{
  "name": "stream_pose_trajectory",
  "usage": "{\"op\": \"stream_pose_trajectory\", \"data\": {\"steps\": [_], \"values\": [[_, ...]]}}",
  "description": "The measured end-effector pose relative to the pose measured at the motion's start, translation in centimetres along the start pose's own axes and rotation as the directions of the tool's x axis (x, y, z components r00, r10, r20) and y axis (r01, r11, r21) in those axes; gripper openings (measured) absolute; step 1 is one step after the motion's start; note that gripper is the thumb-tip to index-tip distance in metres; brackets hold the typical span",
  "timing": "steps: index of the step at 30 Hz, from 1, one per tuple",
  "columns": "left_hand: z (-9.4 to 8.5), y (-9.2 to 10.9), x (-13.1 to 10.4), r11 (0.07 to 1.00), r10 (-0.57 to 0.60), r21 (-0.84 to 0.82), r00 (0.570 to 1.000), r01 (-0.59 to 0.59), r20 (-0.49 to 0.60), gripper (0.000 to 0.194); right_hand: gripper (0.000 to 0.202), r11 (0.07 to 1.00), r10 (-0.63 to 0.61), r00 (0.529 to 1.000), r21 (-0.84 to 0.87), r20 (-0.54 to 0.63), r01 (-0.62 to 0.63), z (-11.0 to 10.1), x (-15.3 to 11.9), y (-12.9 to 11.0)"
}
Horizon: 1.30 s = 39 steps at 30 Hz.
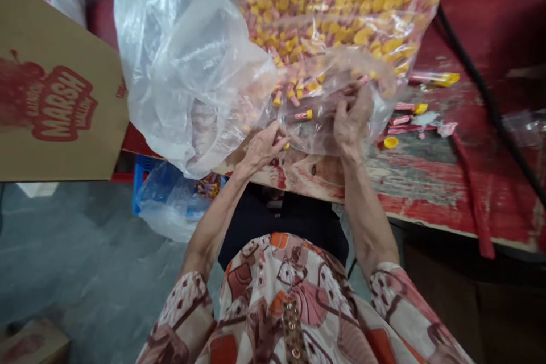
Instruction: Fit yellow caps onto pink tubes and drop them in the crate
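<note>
My left hand (262, 148) is closed at the front edge of the table, with a small pink tube with a yellow cap (286, 145) showing at its fingertips. My right hand (354, 114) sits at the mouth of a large clear plastic bag (315, 131), its fingers curled; what they hold, if anything, is hard to make out. Between the hands, one pink tube with a yellow cap (303, 115) lies apart from the pile. Behind them the bag is full of many pink tubes and yellow caps (290, 40).
A cloudy plastic bag (179, 57) bulges at left, beside a cardboard box (55, 96). On the worn red table (426, 182) lie larger capped tubes (435, 78), a loose yellow cap (390, 142), a black cable (486, 91) and a red strap (473, 199). A blue crate (139, 182) stands below.
</note>
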<state>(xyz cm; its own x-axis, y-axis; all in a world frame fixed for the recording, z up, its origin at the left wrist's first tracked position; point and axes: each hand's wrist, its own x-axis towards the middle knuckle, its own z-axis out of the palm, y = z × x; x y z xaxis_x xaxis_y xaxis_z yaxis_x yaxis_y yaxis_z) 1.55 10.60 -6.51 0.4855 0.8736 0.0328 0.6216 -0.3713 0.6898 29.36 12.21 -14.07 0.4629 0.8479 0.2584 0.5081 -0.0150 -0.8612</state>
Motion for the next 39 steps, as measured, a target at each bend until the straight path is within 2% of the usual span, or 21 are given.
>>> {"op": "stream_pose_trajectory", "data": {"steps": [2, 4, 6, 8, 12, 17, 19, 22, 25, 28, 32, 34, 36, 37, 39], "values": [[-0.5, 0.3, -0.5, 0.999, -0.018, -0.032, 0.999, 0.017, -0.027, 0.017, 0.033, 0.992, -0.066, 0.997, -0.104, 0.04, 0.07, 1.0, 1.2, -0.6], [-0.6, 0.7, -1.3, 1.0, 0.002, -0.008, 0.997, -0.002, -0.083, 0.015, 0.038, 0.981, -0.116, 0.982, -0.137, 0.149, 0.137, 1.7, 1.8, -1.4], [-0.4, 1.0, -2.1, 0.998, 0.042, 0.061, 0.99, -0.034, -0.134, 0.013, 0.044, 0.968, -0.157, 0.949, -0.146, 0.275, 0.203, 2.0, 1.8, -1.7], [-0.1, 1.1, -2.7, 0.986, 0.088, 0.152, 0.987, -0.067, -0.134, 0.009, 0.041, 0.965, -0.151, 0.938, -0.159, 0.313, 0.208, 1.9, 1.7, -1.8], [0.4, 1.6, -3.3, 0.962, 0.164, 0.234, 0.984, -0.143, -0.075, 0.01, 0.025, 0.966, -0.075, 0.961, -0.22, 0.266, 0.136, 1.5, 1.8, -1.5], [2.1, 2.2, -4.1, 0.964, 0.213, 0.206, 0.949, -0.166, -0.233, 0.023, 0.013, 0.982, -0.055, 0.985, -0.172, 0.165, 0.083, 0.1, 1.6, -2.3], [3.1, 2.1, -4.3, 0.968, 0.209, 0.194, 0.941, -0.161, -0.264, 0.024, 0.013, 0.99, -0.088, 0.989, -0.103, 0.117, 0.1, -1.0, 0.8, -3.1], [3.9, 1.7, -4.5, 0.979, 0.166, 0.158, 0.959, -0.132, -0.23, 0.019, 0.02, 0.985, -0.121, 0.993, 0.127, 0.017, 0.118, -2.3, -1.1, -4.4], [3.5, 1.6, -4.7, 0.985, 0.138, 0.13, 0.968, -0.113, -0.209, 0.01, 0.032, 0.954, -0.166, 0.985, 0.259, 0.05, 0.148, -2.3, -3.4, -5.6], [3.2, 1.8, -5.4, 0.99, 0.104, 0.121, 0.956, -0.073, -0.274, 0.017, 0.029, 0.941, -0.295, 0.942, 0.22, 0.161, 0.257, -1.4, -5.4, -6.2], [3.9, 1.3, -7.3, 0.991, 0.117, 0.093, 0.935, -0.091, -0.334, 0.021, 0.017, 0.9, -0.436, 0.83, 0.161, 0.347, 0.406, -0.1, -6.8, -5.9], [3.2, 0.4, -7.8, 0.994, 0.1, 0.075, 0.934, -0.078, -0.343, 0.025, 0.016, 0.891, -0.448, 0.808, 0.12, 0.384, 0.437, 0.3, -7.0, -5.5], [1.0, -1.1, -7.2, 0.998, 0.008, 0.054, 0.907, 0.017, -0.422, 0.028, 0.018, 0.89, -0.448, 0.814, 0.098, 0.369, 0.446, 0.4, -7.0, -5.1], [-0.7, -2.1, -6.4, 0.995, -0.06, 0.035, 0.872, 0.088, -0.486, 0.028, 0.018, 0.891, -0.448, 0.819, 0.095, 0.359, 0.445, 0.5, -7.0, -5.0], [-4.6, -4.3, -4.2, 0.969, -0.21, -0.027, 0.768, 0.244, -0.605, 0.025, 0.02, 0.894, -0.441, 0.824, 0.094, 0.355, 0.438, 0.5, -7.0, -4.9]]}}
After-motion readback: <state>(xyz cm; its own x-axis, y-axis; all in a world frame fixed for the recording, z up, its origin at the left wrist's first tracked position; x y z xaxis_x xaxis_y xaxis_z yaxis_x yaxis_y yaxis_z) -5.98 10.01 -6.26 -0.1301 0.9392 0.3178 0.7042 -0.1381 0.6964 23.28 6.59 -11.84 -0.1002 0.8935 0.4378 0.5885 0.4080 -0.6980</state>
